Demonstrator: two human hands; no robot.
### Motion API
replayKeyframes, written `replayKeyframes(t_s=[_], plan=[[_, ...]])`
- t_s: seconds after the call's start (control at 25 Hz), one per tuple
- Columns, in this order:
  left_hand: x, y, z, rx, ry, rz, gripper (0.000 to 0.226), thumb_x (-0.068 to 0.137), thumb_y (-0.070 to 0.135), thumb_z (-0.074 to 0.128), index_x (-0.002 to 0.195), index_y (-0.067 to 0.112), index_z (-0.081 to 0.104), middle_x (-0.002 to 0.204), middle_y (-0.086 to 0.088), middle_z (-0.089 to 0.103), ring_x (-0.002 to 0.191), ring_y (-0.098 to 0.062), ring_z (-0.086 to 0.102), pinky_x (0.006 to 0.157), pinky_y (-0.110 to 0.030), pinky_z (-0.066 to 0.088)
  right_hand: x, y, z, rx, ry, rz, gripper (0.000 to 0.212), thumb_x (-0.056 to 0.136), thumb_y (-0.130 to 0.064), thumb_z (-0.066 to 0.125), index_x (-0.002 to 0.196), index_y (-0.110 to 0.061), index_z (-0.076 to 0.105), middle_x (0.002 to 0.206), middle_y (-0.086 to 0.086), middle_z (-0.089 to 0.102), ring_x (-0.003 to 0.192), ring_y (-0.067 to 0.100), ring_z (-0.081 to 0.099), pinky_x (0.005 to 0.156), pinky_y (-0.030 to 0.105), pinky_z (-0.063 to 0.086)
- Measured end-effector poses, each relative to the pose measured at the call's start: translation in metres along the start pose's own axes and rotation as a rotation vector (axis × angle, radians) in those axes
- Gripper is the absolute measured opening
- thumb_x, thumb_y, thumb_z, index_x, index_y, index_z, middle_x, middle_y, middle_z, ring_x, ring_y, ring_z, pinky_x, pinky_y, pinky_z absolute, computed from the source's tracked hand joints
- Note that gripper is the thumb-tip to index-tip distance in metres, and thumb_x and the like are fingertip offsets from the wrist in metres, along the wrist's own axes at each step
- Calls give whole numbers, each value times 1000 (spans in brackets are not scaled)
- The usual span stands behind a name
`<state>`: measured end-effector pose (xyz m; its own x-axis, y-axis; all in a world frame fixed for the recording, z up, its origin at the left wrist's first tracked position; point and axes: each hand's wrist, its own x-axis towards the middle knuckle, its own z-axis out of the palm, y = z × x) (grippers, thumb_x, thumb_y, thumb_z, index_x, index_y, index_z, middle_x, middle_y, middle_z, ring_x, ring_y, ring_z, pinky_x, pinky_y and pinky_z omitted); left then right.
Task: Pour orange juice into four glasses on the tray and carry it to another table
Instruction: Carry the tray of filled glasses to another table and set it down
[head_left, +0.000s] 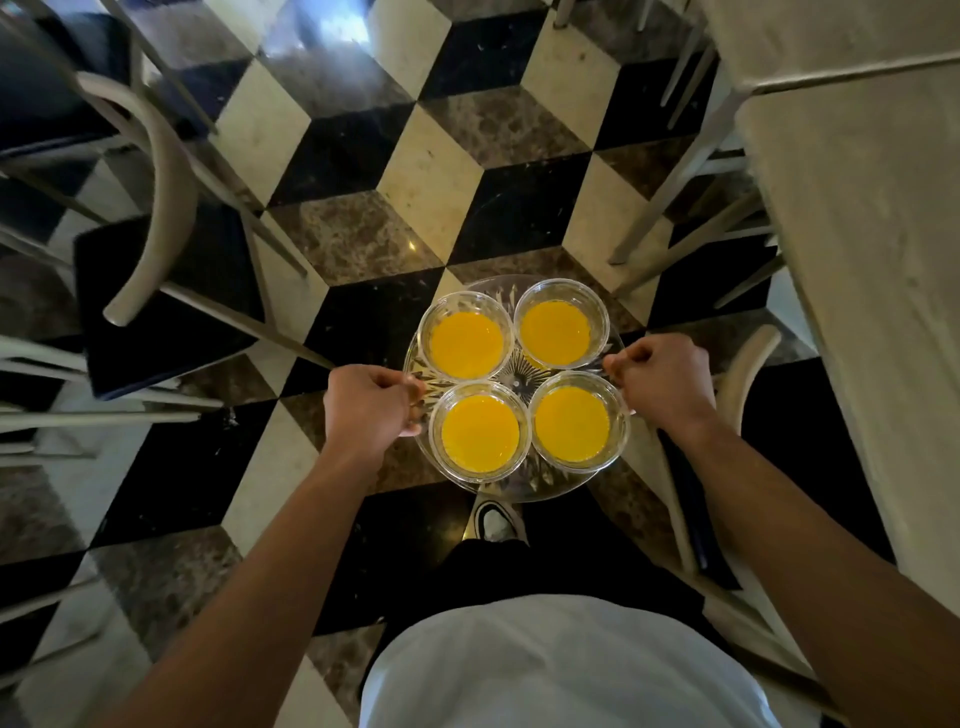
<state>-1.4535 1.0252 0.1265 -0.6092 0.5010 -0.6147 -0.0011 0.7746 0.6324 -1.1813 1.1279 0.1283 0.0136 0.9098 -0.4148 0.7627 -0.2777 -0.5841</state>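
Note:
A round clear cut-glass tray (519, 492) hangs in the air above a chequered floor. On it stand several glasses filled with orange juice, two at the back (466, 345) (555, 332) and two at the front (480, 433) (571, 424). My left hand (366, 400) grips the tray's left rim. My right hand (665, 379) grips its right rim. The tray is held level in front of my body, with the juice surfaces flat.
A pale table (862, 218) runs along the right side. A chair with a dark seat (166, 296) stands at the left, another chair back (743, 374) just right of my right hand. My shoe (496, 519) shows below the tray. The black, cream and brown floor (415, 171) stretches ahead.

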Motion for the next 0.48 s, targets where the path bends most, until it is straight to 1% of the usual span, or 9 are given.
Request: replayKeyframes(t_s=[0.12,0.16,0.24,0.32,0.4,0.48], plan=[[27,24,3,2,2,-12,14,94,0,76,82,8,78,84,-17,80,76,-32,81,75,-46,69,34,-17,3,-9,-3,1,17,92,-25,74,79,-14,77,69,1,74,61,15,72,53,22,54],[37,34,5,6,10,-16,14,94,0,76,82,8,79,84,-16,80,75,-31,81,76,-46,69,48,-24,4,-11,-8,-2,18,92,-26,74,78,-15,77,68,1,74,60,15,72,54,23,55],[58,55,11,18,35,-26,13,93,1,77,82,8,79,83,-15,80,72,-29,81,76,-47,69,76,-36,3,0,-18,-3,18,92,-25,74,76,-17,76,67,1,74,59,16,72,59,31,62],[75,77,16,20,51,-29,16,93,1,77,80,9,79,80,-14,80,72,-30,81,76,-48,69,102,-49,3,17,-24,-5,17,91,-24,74,77,-16,76,67,1,74,60,17,73,64,37,65],[94,101,20,17,70,-39,20,94,-1,75,77,9,78,79,-14,80,73,-32,81,75,-48,69,134,-65,-2,12,-38,-8,16,91,-25,74,78,-15,76,68,0,74,62,17,73,67,39,65],[111,124,24,11,77,-61,21,94,0,75,76,9,78,79,-14,80,74,-33,81,75,-49,69,163,-81,-8,-1,-55,-19,17,91,-26,73,78,-16,76,67,0,73,64,17,72,68,38,64]])
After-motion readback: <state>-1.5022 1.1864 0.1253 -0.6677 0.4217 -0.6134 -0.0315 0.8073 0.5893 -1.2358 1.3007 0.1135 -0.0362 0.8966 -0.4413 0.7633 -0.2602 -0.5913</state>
